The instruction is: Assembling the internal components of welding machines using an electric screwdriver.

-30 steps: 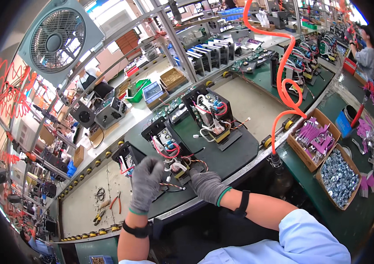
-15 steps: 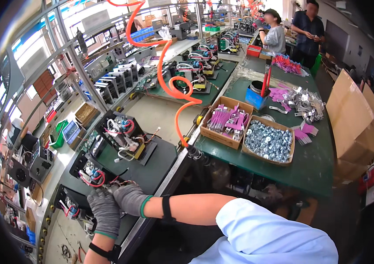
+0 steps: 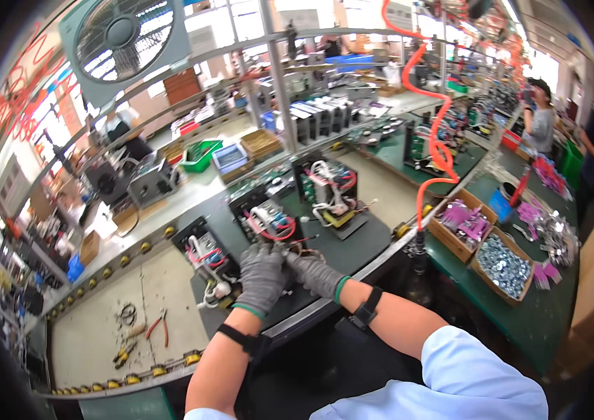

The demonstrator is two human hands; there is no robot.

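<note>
Both my hands wear grey knit gloves with green cuffs and meet at the near side of the middle electronic unit (image 3: 265, 220), a black-framed board with red and white wires. My left hand (image 3: 262, 280) has its fingers bent together against the unit's near edge. Beside it, my right hand (image 3: 316, 275) is closed, its fingertips near some thin wires. What lies between the fingers is hidden. Similar units stand to either side: a left unit (image 3: 207, 255) close to my left hand and a right unit (image 3: 328, 189) farther back. All three sit on a dark green board (image 3: 363, 241).
Pliers (image 3: 160, 327) and a yellow-handled tool (image 3: 123, 355) lie on the conveyor bed at left. An orange coiled hose (image 3: 431, 178) hangs down to a dark driver (image 3: 418, 259). Cartons of purple-coated parts (image 3: 465, 220) and metal hardware (image 3: 503, 266) stand at right. Two people stand at far right.
My view has swung left, so the scene sits farther right and more conveyor shows at left. Both hands are still together at the same middle unit.
</note>
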